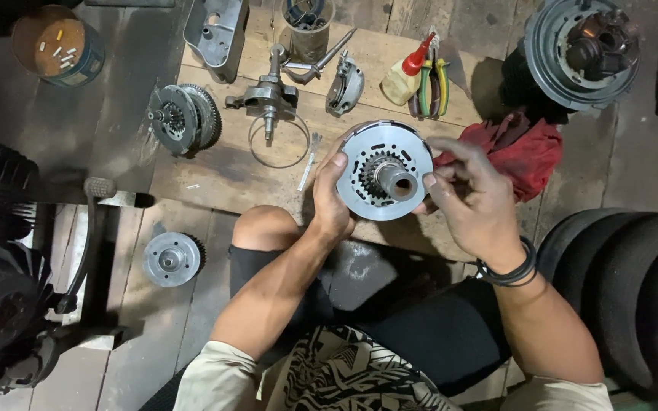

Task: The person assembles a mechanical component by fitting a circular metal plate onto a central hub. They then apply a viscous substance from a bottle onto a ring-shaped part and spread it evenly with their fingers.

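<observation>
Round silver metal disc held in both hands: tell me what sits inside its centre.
Inside the round silver metal disc a dark toothed gear ring surrounds a short hollow metal shaft. The shaft's bore is dark; its depth cannot be seen.

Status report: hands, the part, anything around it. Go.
Left hand and right hand both grip the round metal clutch drum, toothed hub up. Red rag just behind. Thin wire ring lies beside.
</observation>
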